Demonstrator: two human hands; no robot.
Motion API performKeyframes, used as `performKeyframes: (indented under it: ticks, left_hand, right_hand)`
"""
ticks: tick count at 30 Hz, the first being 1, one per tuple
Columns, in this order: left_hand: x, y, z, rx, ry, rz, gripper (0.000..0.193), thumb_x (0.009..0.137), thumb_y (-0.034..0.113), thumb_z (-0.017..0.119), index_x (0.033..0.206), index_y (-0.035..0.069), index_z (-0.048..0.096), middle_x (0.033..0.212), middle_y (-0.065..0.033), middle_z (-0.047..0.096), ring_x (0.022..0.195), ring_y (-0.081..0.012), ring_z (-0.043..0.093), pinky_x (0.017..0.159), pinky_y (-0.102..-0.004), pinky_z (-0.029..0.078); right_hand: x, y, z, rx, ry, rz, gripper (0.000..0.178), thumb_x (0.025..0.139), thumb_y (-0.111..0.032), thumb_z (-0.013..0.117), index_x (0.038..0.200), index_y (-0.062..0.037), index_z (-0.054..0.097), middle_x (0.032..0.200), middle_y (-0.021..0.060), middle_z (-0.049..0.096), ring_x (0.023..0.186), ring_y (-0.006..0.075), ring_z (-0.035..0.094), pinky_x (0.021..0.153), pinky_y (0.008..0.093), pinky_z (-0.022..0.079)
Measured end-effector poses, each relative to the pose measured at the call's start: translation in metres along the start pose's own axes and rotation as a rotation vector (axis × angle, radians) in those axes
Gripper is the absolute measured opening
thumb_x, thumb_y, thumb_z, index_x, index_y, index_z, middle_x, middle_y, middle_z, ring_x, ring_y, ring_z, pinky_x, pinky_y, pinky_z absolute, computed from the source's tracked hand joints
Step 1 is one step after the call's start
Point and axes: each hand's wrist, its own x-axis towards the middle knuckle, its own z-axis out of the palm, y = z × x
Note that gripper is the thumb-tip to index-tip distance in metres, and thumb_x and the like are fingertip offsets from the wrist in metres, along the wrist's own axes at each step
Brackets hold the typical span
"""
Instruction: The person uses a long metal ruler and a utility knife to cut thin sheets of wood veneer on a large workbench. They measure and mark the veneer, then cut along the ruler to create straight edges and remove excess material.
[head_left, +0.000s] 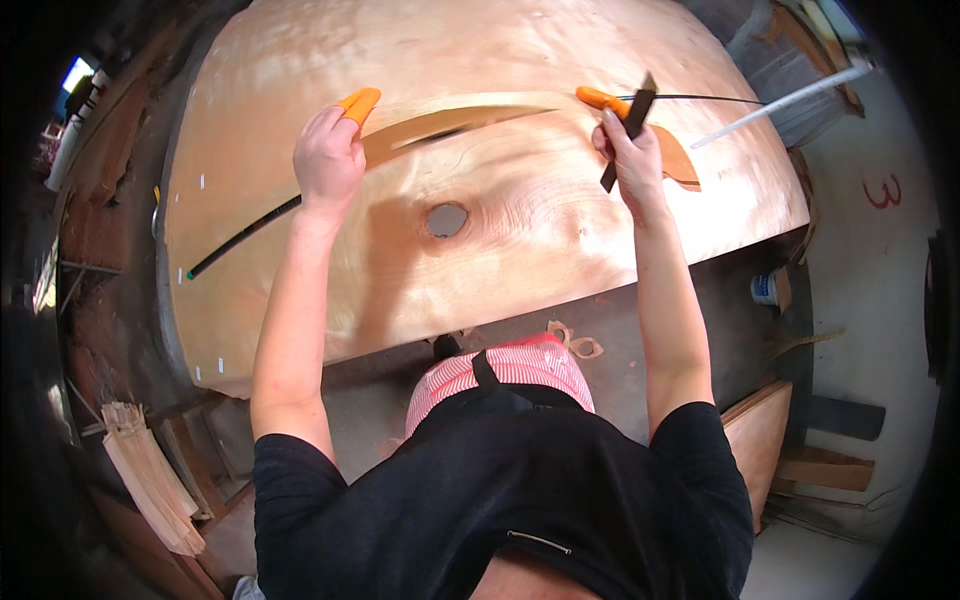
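A large pale plywood sheet (520, 260) lies before me. Over it arches a thin, light wooden strip (470, 101), bowed between my two hands. My left hand (333, 155) is closed at the strip's left end, orange covers on its fingertips. My right hand (634, 160) grips a dark flat stick (640, 108), which slants upward; its orange-covered finger reaches to the strip's right end. A thin black rod (245, 235) runs across the sheet and passes behind my left hand. Beside my right hand lies a brown curved piece (676, 158).
The sheet has a round opening (446, 220) near its middle. Split wood pieces (150, 475) stand at the lower left. A white tube (780, 105) juts in at the upper right. Boards (757, 440) and a small white tub (765, 290) are at the right.
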Motion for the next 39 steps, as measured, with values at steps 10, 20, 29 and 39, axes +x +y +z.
performKeyframes:
  ticks: [10,20,29,39]
  left_hand:
    - [-0.118,-0.013,0.088,-0.069,-0.228,-0.023,0.035,0.073,0.003,0.047,0.106,0.009,0.055,0.117,-0.0092,0.047,0.111,-0.0237,0.042,0.092,-0.0413,0.032]
    - [-0.207,0.019,0.137,-0.157,-0.635,-0.187,0.045,0.073,0.019,0.054,0.115,0.004,0.046,0.127,-0.0154,0.034,0.119,-0.0289,0.029,0.097,-0.0440,0.024]
    - [-0.198,-0.006,0.173,-0.024,-0.440,-0.448,0.056,0.077,0.026,0.052,0.125,0.004,0.033,0.132,-0.0151,0.025,0.121,-0.0302,0.025,0.099,-0.0467,0.017]
    - [-0.205,-0.018,0.159,0.233,-0.407,-0.716,0.055,0.078,0.023,0.049,0.128,0.009,0.030,0.136,-0.0123,0.019,0.124,-0.0281,0.022,0.100,-0.0470,0.012]
  right_hand:
    - [-0.025,0.148,-0.016,-0.145,-0.116,0.456,0.011,0.083,-0.010,0.048,0.076,-0.0022,0.048,0.054,-0.0012,0.042,0.046,0.0061,0.036,0.043,0.0192,0.027]
    - [-0.044,0.243,-0.044,-0.373,-0.233,0.774,0.014,0.083,-0.014,0.048,0.086,-0.0007,0.051,0.057,0.0005,0.048,0.048,0.0067,0.041,0.044,0.0198,0.031]
    - [-0.042,0.236,-0.043,-0.418,-0.357,0.861,0.025,0.084,-0.021,0.047,0.098,-0.0009,0.050,0.059,0.0036,0.053,0.049,0.0078,0.044,0.047,0.0204,0.035]
    - [-0.059,0.206,0.020,-0.735,-0.839,0.355,0.037,0.078,-0.014,0.048,0.110,0.0015,0.041,0.084,0.0234,0.053,0.077,0.0329,0.054,0.067,0.0372,0.042]
